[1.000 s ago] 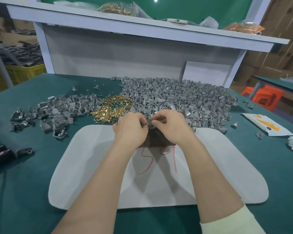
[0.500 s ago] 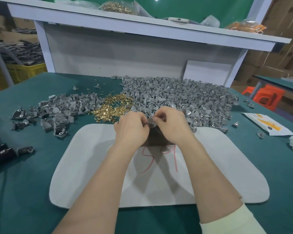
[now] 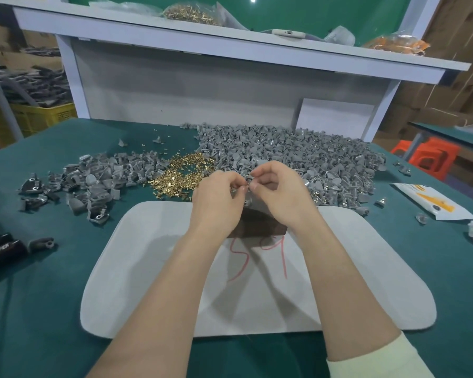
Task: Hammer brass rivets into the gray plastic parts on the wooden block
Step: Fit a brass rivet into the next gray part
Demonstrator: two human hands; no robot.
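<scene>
Over the wooden block (image 3: 260, 227) on the white mat (image 3: 148, 268), left hand (image 3: 216, 199) and right hand (image 3: 283, 195) meet fingertip to fingertip, pinching one small gray plastic part (image 3: 248, 186); brass rivets (image 3: 179, 174) heaped just beyond.

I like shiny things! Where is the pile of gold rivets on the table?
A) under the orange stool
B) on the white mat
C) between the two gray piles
C: the brass rivets lie between the smaller gray pile and the bigger gray pile.
</scene>
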